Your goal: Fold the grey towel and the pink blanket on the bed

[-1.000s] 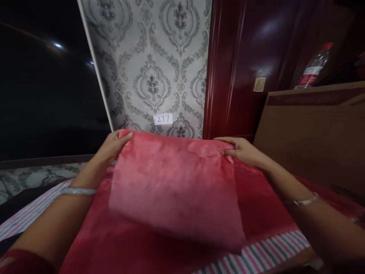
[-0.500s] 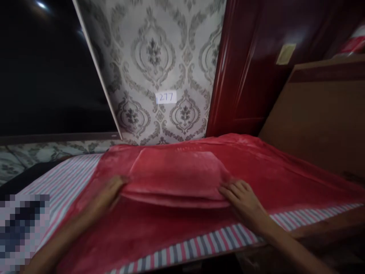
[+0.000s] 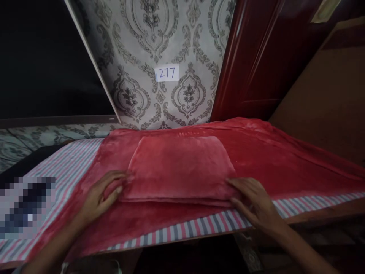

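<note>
Between the left hand (image 3: 98, 196) and the right hand (image 3: 255, 205) lies a folded cloth (image 3: 179, 167) of plain rose red, resting on a spread blanket (image 3: 270, 160) of a deeper red (the two are close in shade, the folded one slightly paler). Under both hands runs a sheet (image 3: 196, 228) striped in pink, white and grey. Beyond the hands, the wallpaper (image 3: 159, 45) is pale grey with darker grey damask medallions, bearing a white label (image 3: 167, 73) with blue numerals, and past the right hand stands a glossy maroon door (image 3: 256, 61) beside a brown panel (image 3: 327, 102).
</note>
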{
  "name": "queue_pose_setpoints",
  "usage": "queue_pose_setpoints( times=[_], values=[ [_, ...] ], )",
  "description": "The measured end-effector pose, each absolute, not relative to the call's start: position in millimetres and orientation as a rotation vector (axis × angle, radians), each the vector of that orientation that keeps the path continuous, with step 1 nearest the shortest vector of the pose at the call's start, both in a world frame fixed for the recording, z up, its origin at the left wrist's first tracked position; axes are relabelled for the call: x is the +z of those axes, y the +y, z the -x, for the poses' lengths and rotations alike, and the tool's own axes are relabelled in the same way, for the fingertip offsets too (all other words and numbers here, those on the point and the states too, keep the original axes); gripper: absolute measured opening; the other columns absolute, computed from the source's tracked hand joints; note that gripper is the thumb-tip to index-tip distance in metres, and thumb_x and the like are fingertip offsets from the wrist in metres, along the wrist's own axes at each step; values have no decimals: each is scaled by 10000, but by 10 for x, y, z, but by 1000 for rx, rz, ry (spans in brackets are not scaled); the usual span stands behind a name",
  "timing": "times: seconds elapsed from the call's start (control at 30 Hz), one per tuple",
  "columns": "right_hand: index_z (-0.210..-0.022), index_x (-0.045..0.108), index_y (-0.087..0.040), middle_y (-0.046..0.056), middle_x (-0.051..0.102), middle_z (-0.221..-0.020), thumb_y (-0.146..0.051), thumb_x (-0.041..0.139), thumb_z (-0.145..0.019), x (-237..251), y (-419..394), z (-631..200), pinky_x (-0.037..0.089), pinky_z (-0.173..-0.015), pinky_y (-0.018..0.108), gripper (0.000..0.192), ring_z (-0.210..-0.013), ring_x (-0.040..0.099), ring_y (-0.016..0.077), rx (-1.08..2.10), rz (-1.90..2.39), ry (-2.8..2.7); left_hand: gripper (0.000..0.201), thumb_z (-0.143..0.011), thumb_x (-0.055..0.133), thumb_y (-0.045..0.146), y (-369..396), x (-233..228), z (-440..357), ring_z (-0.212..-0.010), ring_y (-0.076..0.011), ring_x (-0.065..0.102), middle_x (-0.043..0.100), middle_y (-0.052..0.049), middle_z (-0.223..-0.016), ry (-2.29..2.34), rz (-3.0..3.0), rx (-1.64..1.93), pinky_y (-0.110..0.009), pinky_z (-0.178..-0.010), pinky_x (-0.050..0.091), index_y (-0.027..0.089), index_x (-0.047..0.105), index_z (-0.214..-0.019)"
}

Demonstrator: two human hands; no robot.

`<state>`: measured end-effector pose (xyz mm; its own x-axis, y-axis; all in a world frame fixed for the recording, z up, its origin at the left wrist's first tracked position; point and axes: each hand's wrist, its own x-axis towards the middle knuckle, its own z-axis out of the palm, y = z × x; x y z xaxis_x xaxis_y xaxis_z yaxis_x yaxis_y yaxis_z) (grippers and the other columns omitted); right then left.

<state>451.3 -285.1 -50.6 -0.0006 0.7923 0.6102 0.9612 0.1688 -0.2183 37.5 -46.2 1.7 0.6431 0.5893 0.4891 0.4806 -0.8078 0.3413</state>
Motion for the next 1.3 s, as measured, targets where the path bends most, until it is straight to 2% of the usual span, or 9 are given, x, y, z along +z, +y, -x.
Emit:
queue_pose_setpoints(
  times=[0.07, 0.17, 0.23, 0.3, 0.43, 0.57, 0.67, 0.77, 1.3],
  values=[
    [-1407, 528, -231, 117, 648, -1299, -372, 452, -985, -291, -2648, -4542, 453, -1009, 487, 451, -1165, 602, 285, -326, 1700, -1741, 368, -913, 479, 419, -385, 152, -651, -1183, -258, 632, 679, -45, -1275, 982, -2616, 894, -395, -1031, 495, 313, 606, -1241],
    [-1480, 447, -163, 143, 532, -1458, -384, 330, -1015, 33, -2102, -4517, 393, -1106, 475, 528, -1330, 500, 281, -249, 1811, -1734, 582, -918, 431, 509, -185, 265, -1307, -1392, -288, 455, 506, -89, -1505, 952, -2637, 742, -447, -1178, 330, 229, 493, -1426],
    [-1487, 430, -96, 169, 451, -1522, -373, 336, -1010, 235, -1665, -4461, 307, -1171, 473, 560, -1427, 384, 295, -180, 1938, -1777, 667, -920, 428, 511, -20, 336, -1806, -1475, -296, 318, 372, -127, -1590, 898, -2696, 523, -438, -1215, 250, 156, 419, -1485],
    [-1510, 395, -101, 163, 369, -1576, -367, 348, -1010, 415, -1249, -4399, 268, -1181, 499, 568, -1465, 314, 309, -68, 2096, -1799, 685, -932, 433, 465, 148, 426, -2256, -1498, -304, 257, 320, -176, -1606, 919, -2758, 321, -420, -1220, 224, 89, 379, -1502],
    [-1528, 355, -106, 157, 315, -1604, -363, 309, -1031, 538, -657, -4319, 226, -1176, 522, 562, -1484, 262, 309, 47, 2296, -1717, 633, -953, 437, 401, 412, 498, -2780, -1473, -361, 298, 371, -231, -1564, 1156, -2826, 206, -510, -1190, 238, 71, 393, -1491],
    [-1454, 467, -87, 200, 469, -1499, -412, 334, -1026, 150, -446, -4282, 198, -1158, 542, 554, -1424, 357, 327, 11, 2374, -1598, 616, -968, 407, 441, 488, 164, -2828, -1457, -395, 310, 414, -249, -1530, 1308, -2811, 262, -613, -1182, 163, 71, 444, -1459],
    [-1407, 531, -118, 172, 567, -1411, -443, 343, -1020, -210, -432, -4278, 177, -1156, 520, 540, -1358, 429, 317, -53, 2362, -1548, 610, -994, 332, 449, 482, -155, -2770, -1445, -351, 345, 449, -209, -1521, 1344, -2847, 302, -585, -1197, 159, 86, 440, -1473],
    [-1396, 543, -127, 165, 586, -1388, -452, 341, -1019, -353, -435, -4294, 176, -1149, 510, 538, -1325, 453, 315, -84, 2330, -1556, 628, -998, 303, 483, 496, -305, -2755, -1445, -330, 349, 456, -178, -1525, 1362, -2889, 310, -570, -1200, 182, 109, 436, -1485],
    [-1376, 554, -119, 170, 613, -1344, -442, 335, -1025, -360, -416, -4285, 226, -1114, 501, 525, -1276, 497, 315, -111, 2326, -1569, 616, -995, 320, 517, 450, -214, -2720, -1414, -300, 396, 508, -158, -1487, 1382, -2861, 374, -538, -1205, 201, 136, 475, -1454]
  ],
)
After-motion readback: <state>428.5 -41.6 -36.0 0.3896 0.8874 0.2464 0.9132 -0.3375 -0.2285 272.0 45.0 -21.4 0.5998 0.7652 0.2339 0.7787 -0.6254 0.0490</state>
